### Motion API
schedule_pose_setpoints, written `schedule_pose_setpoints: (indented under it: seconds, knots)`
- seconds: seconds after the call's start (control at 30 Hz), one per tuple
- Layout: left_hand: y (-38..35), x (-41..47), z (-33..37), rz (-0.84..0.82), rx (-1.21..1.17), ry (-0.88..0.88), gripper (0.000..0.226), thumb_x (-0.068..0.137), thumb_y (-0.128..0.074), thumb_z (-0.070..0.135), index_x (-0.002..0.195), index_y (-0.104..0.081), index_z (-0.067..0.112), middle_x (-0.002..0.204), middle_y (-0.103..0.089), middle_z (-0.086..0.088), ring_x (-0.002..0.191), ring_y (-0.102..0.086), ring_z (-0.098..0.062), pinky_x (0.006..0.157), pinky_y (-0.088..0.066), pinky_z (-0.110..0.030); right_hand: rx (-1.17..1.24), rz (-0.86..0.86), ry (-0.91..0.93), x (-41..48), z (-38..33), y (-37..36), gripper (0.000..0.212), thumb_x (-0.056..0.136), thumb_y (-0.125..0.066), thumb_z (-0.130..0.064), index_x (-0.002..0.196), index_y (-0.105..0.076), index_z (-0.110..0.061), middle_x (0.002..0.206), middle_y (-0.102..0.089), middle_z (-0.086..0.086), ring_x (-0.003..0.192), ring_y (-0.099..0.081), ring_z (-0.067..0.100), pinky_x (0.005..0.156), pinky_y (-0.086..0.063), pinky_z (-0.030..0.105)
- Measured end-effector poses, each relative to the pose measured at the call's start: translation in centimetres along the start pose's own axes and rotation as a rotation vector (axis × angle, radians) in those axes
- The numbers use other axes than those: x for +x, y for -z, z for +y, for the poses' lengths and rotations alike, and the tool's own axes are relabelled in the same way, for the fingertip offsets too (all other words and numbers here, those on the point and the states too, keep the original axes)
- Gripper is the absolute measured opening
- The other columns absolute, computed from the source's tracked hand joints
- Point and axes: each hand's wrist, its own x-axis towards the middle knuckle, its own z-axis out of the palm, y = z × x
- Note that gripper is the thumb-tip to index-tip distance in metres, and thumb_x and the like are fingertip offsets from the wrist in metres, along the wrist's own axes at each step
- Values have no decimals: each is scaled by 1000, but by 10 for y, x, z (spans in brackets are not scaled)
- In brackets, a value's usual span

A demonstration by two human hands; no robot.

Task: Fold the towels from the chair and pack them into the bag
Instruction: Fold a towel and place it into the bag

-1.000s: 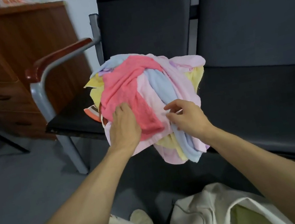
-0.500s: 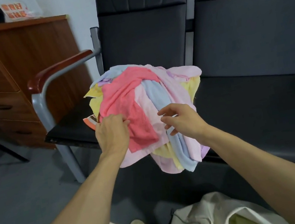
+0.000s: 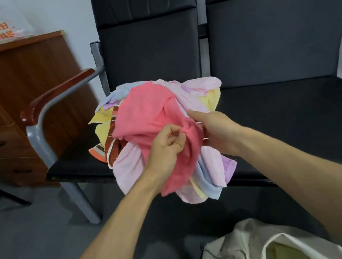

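Note:
A heap of small towels (image 3: 213,167) in pale pink, yellow, blue and lilac lies on the front edge of the dark chair seat (image 3: 75,162). On top is a coral pink towel (image 3: 144,111). My left hand (image 3: 164,151) pinches a fold of the coral towel near its middle. My right hand (image 3: 218,130) grips the same towel just to the right, fingers partly hidden under the cloth. A cream cloth bag (image 3: 250,250) sits open on the floor below my arms, with something yellow-green inside.
The chair has a wood-capped metal armrest (image 3: 55,99) at left. A second dark seat (image 3: 299,111) joins it on the right. A wooden drawer cabinet (image 3: 0,102) stands at far left with a plastic bag (image 3: 3,28) on top. Grey floor lies below.
My left hand moved right and closed on the coral towel, bunching it. My right hand slid under its edge. The coral towel is lifted and gathered off the heap.

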Motion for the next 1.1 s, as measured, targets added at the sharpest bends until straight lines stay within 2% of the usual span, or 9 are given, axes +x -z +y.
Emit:
schedule_pose_setpoints:
  seconds: [0.1, 0.17, 0.27, 0.47, 0.7, 0.77, 0.83, 0.97, 1.1]
  knots:
    - [-20, 0, 9, -59, -18, -9, 13, 97, -53, 7, 89, -57, 16, 69, -60, -2, 60, -57, -7, 59, -46, -16, 47, 81, 42, -2, -3, 18, 8, 88, -67, -8, 92, -71, -2, 84, -68, 11, 71, -60, 16, 66, -49, 26]
    - [-32, 3, 15, -47, -15, -16, 10, 97, -54, 13, 90, -57, 18, 65, -62, 0, 55, -58, -8, 56, -48, -19, -5, 115, 109, -6, -5, 35, 15, 85, -68, -2, 99, -73, 0, 95, -72, 17, 77, -65, 21, 72, -55, 32]
    - [-51, 9, 18, 47, -56, -4, 4, 100, -50, 21, 96, -49, 22, 76, -67, -7, 56, -60, -14, 52, -48, -25, -139, 130, 191, -20, -9, 62, 19, 88, -66, -2, 105, -71, -3, 100, -73, 14, 84, -69, 22, 81, -58, 38]
    - [-97, 24, 20, 196, 16, -47, 18, 97, -43, 7, 92, -47, 24, 71, -64, 0, 57, -58, -14, 49, -42, -24, -117, 211, 235, -51, -11, 125, 19, 90, -61, -2, 105, -72, -5, 87, -73, 7, 73, -66, 16, 66, -54, 29]
    - [-145, 23, 14, 109, 254, -70, 15, 95, -48, 6, 95, -55, 19, 78, -61, 1, 58, -56, -11, 51, -47, -17, -105, 347, 234, -84, -9, 217, 15, 88, -63, -4, 96, -75, -9, 91, -75, 6, 82, -68, 18, 67, -53, 27]
    - [-156, 26, 7, 73, 331, -59, 19, 95, -48, 8, 88, -55, 24, 82, -62, 2, 68, -60, -16, 61, -52, -27, -121, 458, 174, -85, 7, 239, 11, 86, -66, -8, 90, -76, -11, 92, -75, 5, 87, -68, 19, 73, -54, 28]
    - [-166, 35, 0, 38, 388, -11, 21, 94, -48, 8, 85, -56, 26, 83, -60, 6, 78, -60, -18, 68, -49, -32, -391, 552, 128, -83, 20, 259, 7, 85, -69, -18, 83, -76, -17, 90, -73, -2, 90, -66, 16, 79, -53, 29]
    - [-176, 47, -12, -40, 562, 99, 14, 92, -49, 9, 94, -59, 19, 100, -61, 3, 93, -56, -16, 78, -38, -24, -822, 548, 62, -84, 32, 280, 14, 84, -71, -37, 90, -71, -24, 88, -66, -8, 87, -58, 11, 75, -41, 23]
    - [-174, 50, -19, -131, 738, 129, 13, 91, -51, 10, 92, -60, 19, 103, -60, 1, 93, -54, -15, 81, -42, -28, -1113, 437, 9, -83, 46, 283, 16, 88, -64, -35, 97, -67, -21, 92, -67, 0, 84, -62, 17, 74, -53, 31]
